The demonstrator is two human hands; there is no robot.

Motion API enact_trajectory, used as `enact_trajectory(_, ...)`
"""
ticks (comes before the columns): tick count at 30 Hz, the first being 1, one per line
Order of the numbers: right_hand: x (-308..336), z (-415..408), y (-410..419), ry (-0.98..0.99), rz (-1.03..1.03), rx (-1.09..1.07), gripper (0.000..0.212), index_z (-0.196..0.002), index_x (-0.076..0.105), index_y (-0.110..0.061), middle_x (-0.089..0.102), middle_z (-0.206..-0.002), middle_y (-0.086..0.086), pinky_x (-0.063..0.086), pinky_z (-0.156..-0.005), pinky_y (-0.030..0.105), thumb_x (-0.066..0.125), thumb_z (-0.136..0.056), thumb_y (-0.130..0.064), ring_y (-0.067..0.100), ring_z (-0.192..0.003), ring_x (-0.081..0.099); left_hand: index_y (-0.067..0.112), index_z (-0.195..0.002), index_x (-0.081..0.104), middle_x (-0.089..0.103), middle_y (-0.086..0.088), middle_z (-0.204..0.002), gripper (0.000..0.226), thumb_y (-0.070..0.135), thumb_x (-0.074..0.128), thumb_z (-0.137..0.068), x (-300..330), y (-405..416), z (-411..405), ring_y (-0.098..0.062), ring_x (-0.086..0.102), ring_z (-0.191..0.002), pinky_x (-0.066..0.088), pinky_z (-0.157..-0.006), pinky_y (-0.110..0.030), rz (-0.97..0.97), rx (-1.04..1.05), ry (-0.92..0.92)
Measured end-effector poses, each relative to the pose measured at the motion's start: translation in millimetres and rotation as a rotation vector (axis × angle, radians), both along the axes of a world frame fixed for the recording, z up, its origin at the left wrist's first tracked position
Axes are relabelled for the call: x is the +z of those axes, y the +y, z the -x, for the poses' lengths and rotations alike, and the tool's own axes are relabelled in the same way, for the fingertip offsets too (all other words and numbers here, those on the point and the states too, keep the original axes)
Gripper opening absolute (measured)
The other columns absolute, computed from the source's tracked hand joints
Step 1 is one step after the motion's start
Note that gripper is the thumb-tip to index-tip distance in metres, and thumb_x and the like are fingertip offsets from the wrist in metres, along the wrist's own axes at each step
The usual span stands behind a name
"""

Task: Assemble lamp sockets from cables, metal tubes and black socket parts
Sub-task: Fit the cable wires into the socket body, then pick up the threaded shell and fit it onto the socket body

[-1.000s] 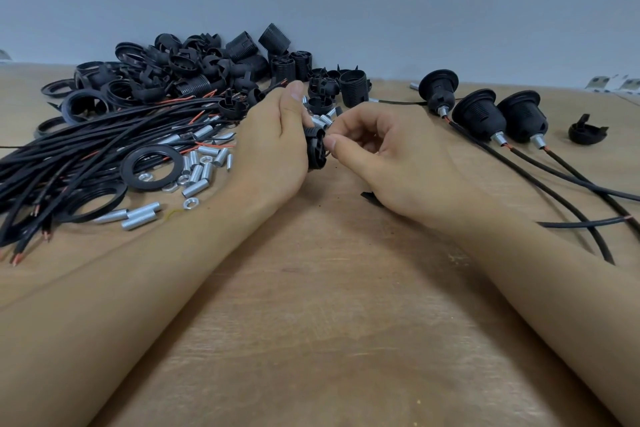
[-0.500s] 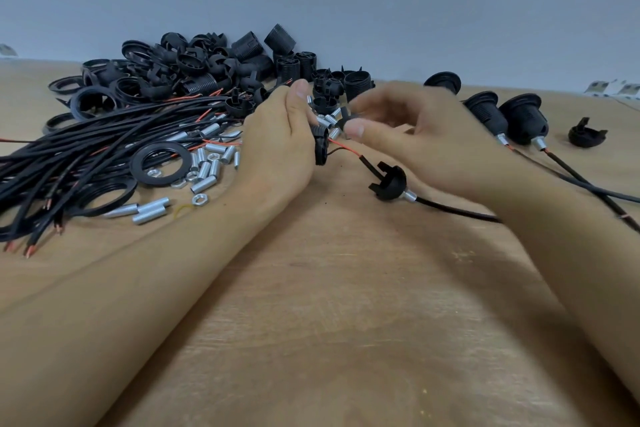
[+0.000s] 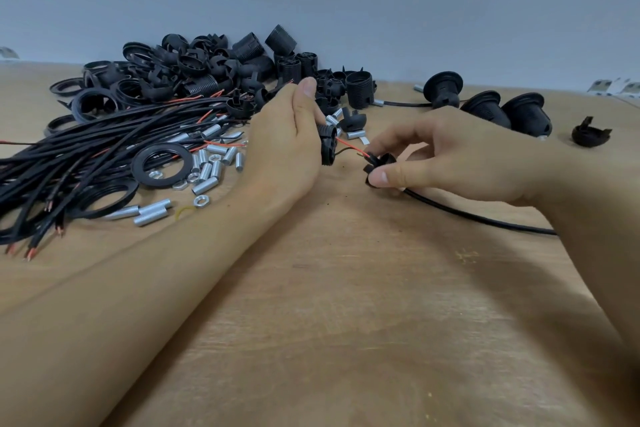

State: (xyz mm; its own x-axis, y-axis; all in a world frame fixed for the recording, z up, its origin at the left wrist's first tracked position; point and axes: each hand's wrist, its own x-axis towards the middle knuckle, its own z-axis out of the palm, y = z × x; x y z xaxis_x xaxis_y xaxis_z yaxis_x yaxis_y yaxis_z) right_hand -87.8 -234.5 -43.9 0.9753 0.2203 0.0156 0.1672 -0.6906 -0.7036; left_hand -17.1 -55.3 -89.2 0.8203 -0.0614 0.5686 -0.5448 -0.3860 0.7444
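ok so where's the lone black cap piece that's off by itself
In the head view the black cap piece lies on the table's far right, just right of the finished sockets.

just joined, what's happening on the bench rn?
A person is assembling a lamp socket. The left hand holds a black socket insert; the right hand pinches a black cap on the end of a cable. A red wire and a black one run between the two parts, which are still apart. Spare cables, metal tubes and finished sockets lie around on the table.
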Motion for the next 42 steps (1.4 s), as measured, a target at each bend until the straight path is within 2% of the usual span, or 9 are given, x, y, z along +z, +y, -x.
enact_trajectory(4, -7, -3, 7, -0.007, -0.142, 0.01, 0.025, -0.099, 0.073, -0.024, 0.071, -0.082, 0.006, 0.059, -0.073, 0.034, 0.076, -0.078, -0.037, 0.026, -0.073, 0.072, 0.025, -0.069, 0.049, 0.046, 0.007, -0.062, 0.043, 0.03, 0.032, -0.109, 0, 0, 3, -0.004, 0.044, -0.059, 0.033, -0.06, -0.018, 0.011, -0.037, -0.025)
enact_trajectory(11, -16, -9, 11, -0.019, -0.106, -0.001, 0.046, -0.106, 0.071, -0.036, 0.075, -0.091, -0.003, 0.058, -0.081, 0.042, 0.069, -0.069, -0.063, 0.016, -0.078, 0.074, 0.012, -0.076, 0.053, 0.044, 0.012, -0.06, 0.04, 0.025, 0.034, -0.108, 1, -1, 9, -0.002, 0.044, -0.059, 0.031, -0.06, -0.014, -0.001, -0.129, -0.084)
enact_trajectory(18, -12, -9, 15, -0.053, -0.316, -0.042, 0.05, -0.106, 0.073, -0.02, 0.071, -0.082, -0.004, 0.053, -0.071, 0.028, 0.082, -0.064, -0.045, 0.013, -0.066, 0.066, 0.018, -0.077, 0.049, 0.046, 0.012, -0.066, 0.036, 0.028, 0.032, -0.108, 2, -3, 10, -0.004, 0.044, -0.063, 0.035, -0.062, -0.02, 0.023, -0.164, -0.087)
enact_trajectory(23, -18, -10, 22, -0.078, -0.313, -0.097, 0.046, -0.101, 0.074, -0.031, 0.068, -0.084, -0.006, 0.054, -0.074, 0.035, 0.088, -0.059, -0.046, 0.012, -0.065, 0.065, 0.024, -0.074, 0.046, 0.046, 0.012, -0.066, 0.037, 0.028, 0.032, -0.108, 1, -5, 9, 0.002, 0.044, -0.063, 0.033, -0.061, -0.013, 0.02, -0.178, -0.014)
enact_trajectory(27, -23, -12, 23, -0.065, -0.38, -0.06, 0.035, -0.105, 0.074, -0.019, 0.074, -0.086, 0.002, 0.055, -0.073, 0.029, 0.082, -0.075, -0.035, 0.013, -0.071, 0.067, 0.023, -0.077, 0.047, 0.047, 0.013, -0.07, 0.034, 0.024, 0.034, -0.108, 3, -4, 13, 0.004, 0.043, -0.063, 0.034, -0.063, -0.012, 0.106, -0.247, 0.034)
enact_trajectory(30, -22, -11, 22, -0.006, -0.453, -0.044, 0.057, -0.12, 0.066, -0.006, 0.076, -0.09, 0.009, 0.056, -0.071, 0.025, 0.074, -0.07, -0.031, 0.014, -0.074, 0.071, 0.022, -0.081, 0.049, 0.048, 0.013, -0.074, 0.031, 0.021, 0.036, -0.108, 6, -5, 17, 0.005, 0.044, -0.065, 0.035, -0.065, -0.01, 0.136, -0.289, 0.12)
enact_trajectory(35, -20, -8, 23, -0.084, -0.468, -0.055, 0.023, -0.101, 0.074, -0.014, 0.075, -0.086, 0.014, 0.058, -0.069, 0.025, 0.077, -0.078, -0.017, 0.016, -0.072, 0.072, 0.022, -0.092, 0.055, 0.05, 0.018, -0.083, 0.026, 0.025, 0.035, -0.108, 10, -3, 23, 0.016, 0.047, -0.075, 0.036, -0.071, -0.002, 0.189, -0.333, 0.204)
enact_trajectory(39, -22, -4, 28, -0.117, -0.402, -0.065, 0.013, -0.097, 0.075, -0.012, 0.073, -0.082, 0.015, 0.06, -0.072, 0.029, 0.074, -0.085, -0.011, 0.017, -0.07, 0.071, 0.026, -0.103, 0.058, 0.052, 0.006, -0.093, 0.033, 0.045, 0.032, -0.095, 11, -1, 25, -0.004, 0.049, -0.084, 0.039, -0.081, -0.02, 0.259, -0.429, 0.281)
enact_trajectory(42, -20, -1, 32, -0.111, -0.422, -0.07, 0.016, -0.097, 0.073, -0.018, 0.072, -0.085, 0.017, 0.06, -0.07, 0.027, 0.073, -0.084, -0.009, 0.014, -0.066, 0.069, 0.027, -0.111, 0.058, 0.057, 0.0, -0.103, 0.039, 0.046, 0.03, -0.092, 12, 1, 27, -0.005, 0.051, -0.088, 0.043, -0.086, -0.024, 0.271, -0.443, 0.271)
